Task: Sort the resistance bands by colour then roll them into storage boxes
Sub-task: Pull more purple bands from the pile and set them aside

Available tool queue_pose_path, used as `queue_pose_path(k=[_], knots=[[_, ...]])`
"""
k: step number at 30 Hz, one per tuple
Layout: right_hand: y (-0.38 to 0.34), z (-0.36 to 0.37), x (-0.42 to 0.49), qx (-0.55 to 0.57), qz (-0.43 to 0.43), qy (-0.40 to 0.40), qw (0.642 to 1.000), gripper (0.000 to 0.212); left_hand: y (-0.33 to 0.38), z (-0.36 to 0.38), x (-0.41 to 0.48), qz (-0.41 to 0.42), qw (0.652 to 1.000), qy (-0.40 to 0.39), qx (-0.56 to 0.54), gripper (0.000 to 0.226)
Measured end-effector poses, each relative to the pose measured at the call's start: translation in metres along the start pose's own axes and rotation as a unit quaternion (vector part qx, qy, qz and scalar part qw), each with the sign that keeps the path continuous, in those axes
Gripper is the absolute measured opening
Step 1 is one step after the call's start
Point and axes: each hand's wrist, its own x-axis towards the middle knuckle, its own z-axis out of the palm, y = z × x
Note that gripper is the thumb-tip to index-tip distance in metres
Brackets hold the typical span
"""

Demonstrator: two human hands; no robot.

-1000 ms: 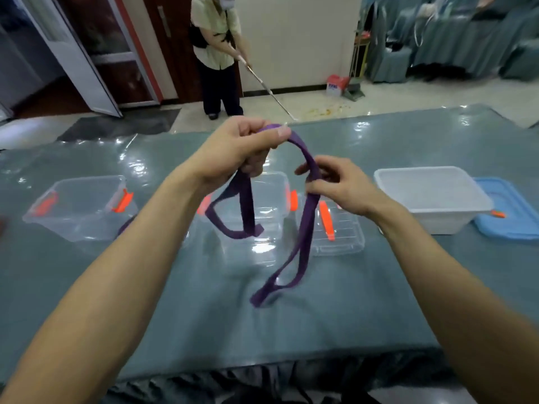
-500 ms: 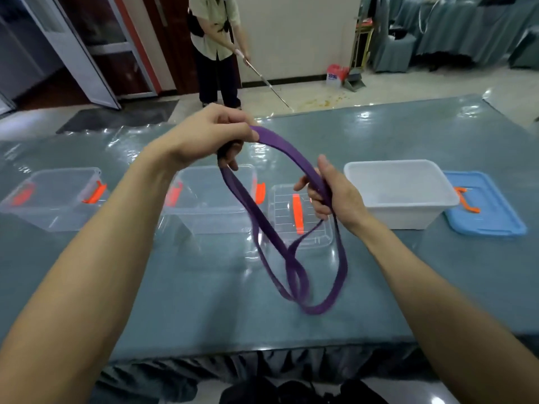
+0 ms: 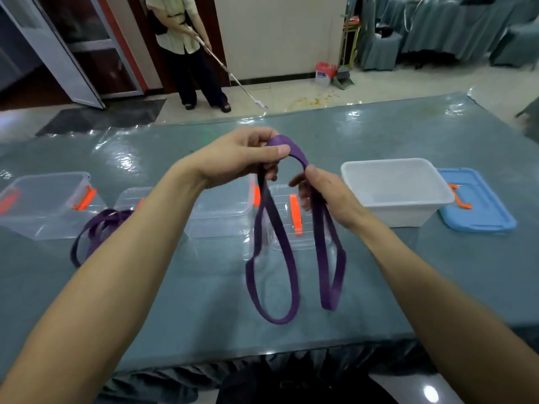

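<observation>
Purple band (image 3: 325, 281) — pinched at its top by left hand (image 3: 233, 158) and right hand (image 3: 329, 196) — dangles in two loops.

The left hand (image 3: 236, 158) has moved toward the right hand (image 3: 329, 199), shortening the arch of purple band (image 3: 320, 258) between the two grips. The left thumb now lies flat on top of the band. The hanging strands, previously crossed, now form two separate loops side by side at frame centre, the left one reaching lower.
</observation>
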Motion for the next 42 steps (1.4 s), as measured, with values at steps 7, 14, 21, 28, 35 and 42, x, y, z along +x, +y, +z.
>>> queue_pose_path(k=[7, 14, 21, 28, 35, 42], knots=[[0.051, 0.066, 0.0, -0.081, 0.06, -0.088, 0.991, 0.068, 0.008, 0.009, 0.003, 0.069, 0.985, 0.103, -0.117, 0.024], [0.076, 0.086, 0.003, -0.057, 0.105, -0.078, 0.99, 0.019, -0.011, -0.055, -0.04, 0.024, 0.963, 0.254, -0.09, 0.037], [0.068, 0.126, 0.039, -0.052, 0.117, -0.151, 0.98, 0.017, -0.142, -0.121, -0.178, -0.114, 0.865, 0.442, -0.207, 0.041], [0.038, 0.236, 0.073, -0.001, 0.121, -0.262, 0.958, 0.021, -0.272, -0.107, -0.306, -0.393, 0.895, 0.2, -0.063, 0.051], [0.027, 0.391, 0.109, -0.123, 0.118, -0.324, 0.93, 0.039, -0.282, -0.151, -0.323, -0.172, 0.967, 0.133, -0.134, 0.105], [0.019, 0.523, 0.15, 0.035, 0.191, -0.225, 0.955, 0.047, -0.321, -0.208, -0.369, -0.159, 0.913, 0.367, -0.083, 0.124]])
